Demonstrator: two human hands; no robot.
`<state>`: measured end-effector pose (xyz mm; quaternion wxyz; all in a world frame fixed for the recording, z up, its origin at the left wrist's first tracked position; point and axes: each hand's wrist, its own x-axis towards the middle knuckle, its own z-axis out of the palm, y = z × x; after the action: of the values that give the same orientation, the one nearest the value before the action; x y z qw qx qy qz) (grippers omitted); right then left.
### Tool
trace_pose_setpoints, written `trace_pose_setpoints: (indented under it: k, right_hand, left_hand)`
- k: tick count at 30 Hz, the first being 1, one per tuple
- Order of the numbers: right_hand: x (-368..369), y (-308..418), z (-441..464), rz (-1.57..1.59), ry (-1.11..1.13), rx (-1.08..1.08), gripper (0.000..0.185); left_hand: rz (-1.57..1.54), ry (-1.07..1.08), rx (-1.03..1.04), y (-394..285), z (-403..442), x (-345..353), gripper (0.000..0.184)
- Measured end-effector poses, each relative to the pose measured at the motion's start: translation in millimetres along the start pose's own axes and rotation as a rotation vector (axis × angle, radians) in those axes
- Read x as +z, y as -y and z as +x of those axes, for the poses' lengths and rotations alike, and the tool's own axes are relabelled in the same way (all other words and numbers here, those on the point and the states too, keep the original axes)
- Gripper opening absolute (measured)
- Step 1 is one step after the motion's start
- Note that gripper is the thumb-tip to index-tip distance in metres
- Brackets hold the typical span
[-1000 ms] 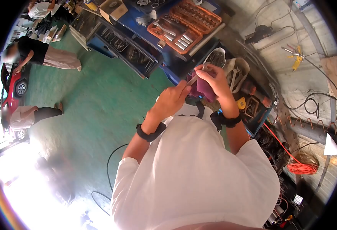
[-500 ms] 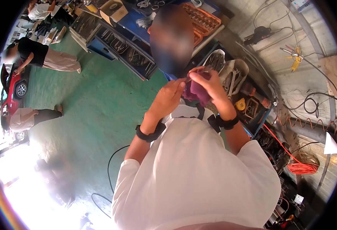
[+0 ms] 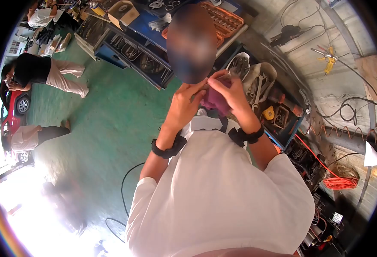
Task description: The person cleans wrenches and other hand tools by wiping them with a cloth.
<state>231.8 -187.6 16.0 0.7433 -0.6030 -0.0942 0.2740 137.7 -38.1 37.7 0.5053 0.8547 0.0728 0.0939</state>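
Note:
A crumpled purple cloth (image 3: 215, 102) hangs from my right hand (image 3: 233, 95), whose fingers and thumb are closed around it. My left hand (image 3: 183, 105) is right beside it, fingertips pinched together near the cloth's upper edge. A thin piece seems to run between the two hands, but it is too small and blurred to name. Both hands are raised in front of my chest, close to each other. A dark blurred oval covers the area just beyond my left fingertips.
An open drawer (image 3: 288, 130) on the right holds wrenches (image 3: 259, 88) and a yellow tape measure (image 3: 268, 112). Beyond are a blue tool cabinet (image 3: 145, 32) and an orange socket case (image 3: 229, 21). Two people stand left by a red car (image 3: 12, 115). A black cable (image 3: 123, 184) crosses the green floor.
My left fingers have shifted slightly up, and my right hand has tilted a little around the cloth. At the left, the person in black has raised a hand toward the head.

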Motion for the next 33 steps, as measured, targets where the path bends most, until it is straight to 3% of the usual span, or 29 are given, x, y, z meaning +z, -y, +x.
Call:
trace_pose_setpoints:
  k: [10,13,19,26,28,33]
  right_hand:
    - [-15.8,23.5,0.1,0.214,-0.13,0.01,0.019]
    - [-3.9,15.6,0.6,0.047,-0.032,0.009,0.025]
    - [-6.1,11.5,5.1,-0.043,-0.017,-0.019,0.022]
    - [-10.1,16.1,5.4,0.173,-0.135,0.029,0.017]
    - [-7.2,12.7,4.8,0.194,-0.111,0.042,0.016]
    - [0.6,6.6,10.1,0.271,-0.066,0.046,0.011]
  left_hand:
    - [-0.073,0.037,-0.039,5.9,-8.7,5.4,0.019]
    - [-0.1,-0.052,0.064,4.2,-4.3,15.2,0.02]
    - [-0.019,-0.017,0.09,-1.2,-0.3,2.4,0.019]
    - [-0.045,0.01,0.076,9.7,-7.0,2.3,0.021]
    - [0.206,-0.114,0.245,3.3,-5.6,7.0,0.029]
    - [0.341,-0.238,0.43,-8.2,9.2,16.2,0.039]
